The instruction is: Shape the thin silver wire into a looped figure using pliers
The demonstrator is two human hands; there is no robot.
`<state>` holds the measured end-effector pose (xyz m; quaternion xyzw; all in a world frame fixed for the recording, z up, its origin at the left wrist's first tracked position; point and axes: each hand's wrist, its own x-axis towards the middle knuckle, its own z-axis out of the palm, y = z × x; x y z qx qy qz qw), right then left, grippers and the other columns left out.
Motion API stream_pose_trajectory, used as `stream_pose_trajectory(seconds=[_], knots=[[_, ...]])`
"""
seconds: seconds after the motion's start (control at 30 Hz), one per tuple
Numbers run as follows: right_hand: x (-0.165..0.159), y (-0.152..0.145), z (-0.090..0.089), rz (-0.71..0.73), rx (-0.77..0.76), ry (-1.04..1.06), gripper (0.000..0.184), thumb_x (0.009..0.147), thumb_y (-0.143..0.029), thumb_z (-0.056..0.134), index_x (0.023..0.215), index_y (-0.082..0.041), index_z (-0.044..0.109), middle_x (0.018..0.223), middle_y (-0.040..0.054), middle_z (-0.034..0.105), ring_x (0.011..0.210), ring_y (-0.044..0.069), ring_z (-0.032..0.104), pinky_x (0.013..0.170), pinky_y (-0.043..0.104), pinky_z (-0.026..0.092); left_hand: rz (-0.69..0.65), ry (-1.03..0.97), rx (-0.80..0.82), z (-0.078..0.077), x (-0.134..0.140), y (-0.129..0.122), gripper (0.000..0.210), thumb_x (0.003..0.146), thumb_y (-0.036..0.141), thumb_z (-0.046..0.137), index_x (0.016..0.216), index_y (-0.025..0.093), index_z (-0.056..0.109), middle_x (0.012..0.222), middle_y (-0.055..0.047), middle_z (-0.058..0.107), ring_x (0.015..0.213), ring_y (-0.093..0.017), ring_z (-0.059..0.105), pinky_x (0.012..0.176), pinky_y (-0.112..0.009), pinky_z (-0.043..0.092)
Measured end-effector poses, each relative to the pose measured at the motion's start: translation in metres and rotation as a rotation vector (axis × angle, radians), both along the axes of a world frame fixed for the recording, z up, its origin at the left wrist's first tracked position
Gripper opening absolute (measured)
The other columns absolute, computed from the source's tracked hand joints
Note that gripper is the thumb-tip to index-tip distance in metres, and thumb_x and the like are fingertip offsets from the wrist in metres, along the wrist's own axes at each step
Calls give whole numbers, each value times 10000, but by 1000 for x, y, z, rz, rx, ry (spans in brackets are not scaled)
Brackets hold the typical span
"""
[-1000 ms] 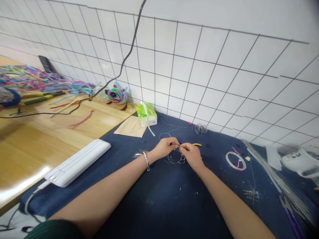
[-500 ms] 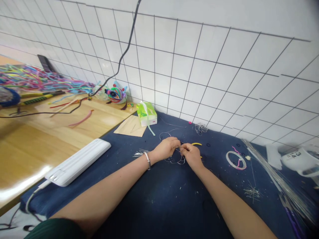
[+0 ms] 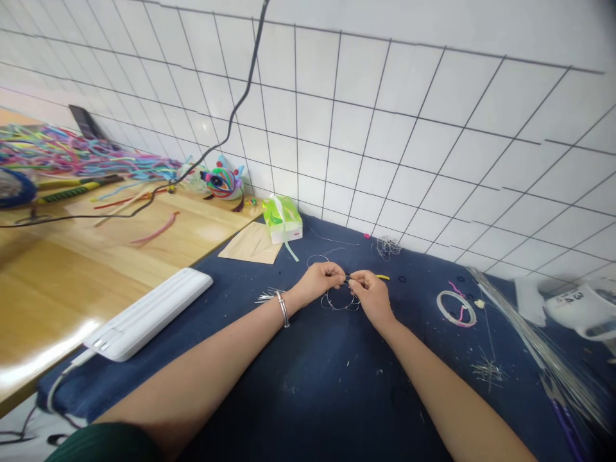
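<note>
Thin silvery wire (image 3: 341, 308), bent into loops, hangs between my two hands above the dark blue cloth. My left hand (image 3: 323, 280), with a bracelet (image 3: 283, 308) at the wrist, pinches the wire between thumb and fingers. Close beside it, my right hand (image 3: 371, 294) pinches the same wire, fingertips almost meeting the left ones. A tiny dark spot shows between the fingertips, too small to name. Behind my right hand a yellow handle end (image 3: 383, 277) sticks out, the rest hidden. Another wire loop (image 3: 317, 259) lies just beyond my left hand.
A white power bank (image 3: 149, 314) lies left, near a tissue pack (image 3: 282, 219) on brown paper (image 3: 250, 244). Right are a white ring-shaped roll (image 3: 456, 308), a bundle of long wires (image 3: 534, 333) and purple-handled scissors (image 3: 565, 423). Wire scraps (image 3: 489, 371) and a tangle (image 3: 387, 246) lie about.
My fingertips have shifted along the wire and drawn slightly apart, and the hanging loops have changed shape. My right hand now covers more of the yellow handle.
</note>
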<state>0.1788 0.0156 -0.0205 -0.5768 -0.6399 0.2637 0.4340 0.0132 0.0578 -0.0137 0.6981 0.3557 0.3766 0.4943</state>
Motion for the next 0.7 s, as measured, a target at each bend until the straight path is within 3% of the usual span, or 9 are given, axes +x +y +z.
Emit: stream_pose_trajectory(seconds=[0.37, 0.57, 0.7], knots=[[-4, -5, 11, 41, 106, -71, 148, 764, -252, 475, 756, -212, 617, 783, 12, 610, 776, 162, 542, 772, 279, 387, 68, 94, 111, 5, 1, -3, 97, 717, 216, 548, 714, 142, 611, 621, 20, 562, 557, -83, 456, 521, -189, 340], [1, 0, 8, 76, 26, -5, 201, 793, -307, 446, 869, -203, 602, 756, 3, 621, 650, 133, 575, 634, 245, 435, 79, 14, 39, -1, 1, 0, 135, 756, 247, 514, 770, 136, 589, 632, 11, 557, 566, -86, 493, 547, -194, 380], [3, 2, 5, 64, -10, 30, 220, 793, -357, 457, 805, -186, 595, 689, -1, 614, 605, 129, 581, 599, 237, 436, 59, -110, -63, -3, -1, 3, 133, 756, 256, 533, 777, 132, 579, 636, 11, 547, 563, -79, 492, 557, -194, 396]])
